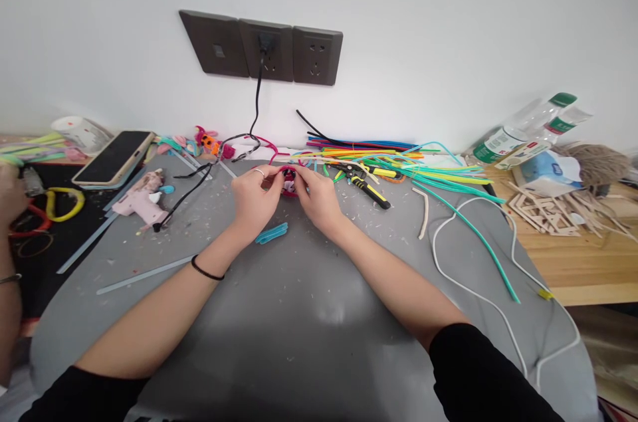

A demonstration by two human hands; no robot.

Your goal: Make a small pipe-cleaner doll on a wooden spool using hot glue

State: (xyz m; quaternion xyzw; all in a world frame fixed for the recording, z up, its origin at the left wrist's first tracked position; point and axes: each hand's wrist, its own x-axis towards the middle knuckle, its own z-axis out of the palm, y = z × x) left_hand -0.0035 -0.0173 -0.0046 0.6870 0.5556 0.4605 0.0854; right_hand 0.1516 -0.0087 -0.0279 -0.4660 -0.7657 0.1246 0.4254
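Observation:
My left hand [256, 195] and my right hand [318, 196] meet over the far middle of the grey table [319, 316]. Between them, pinched by the fingers of both, is a small dark-red pipe cleaner piece [289, 181] with darker and pale bits inside its curve; its full shape is partly hidden. Just below my left hand lies a short bundle of blue pipe cleaner pieces [272, 234]. To the right of my right hand rest black-and-yellow pliers [366, 186].
Coloured pipe cleaners [379, 151] lie along the wall. A pink glue gun [142, 201], its black cord and a phone [115, 157] are at left, near another person's hand [12, 199]. A white cable [466, 286] loops at right, beside plastic bottles [528, 133].

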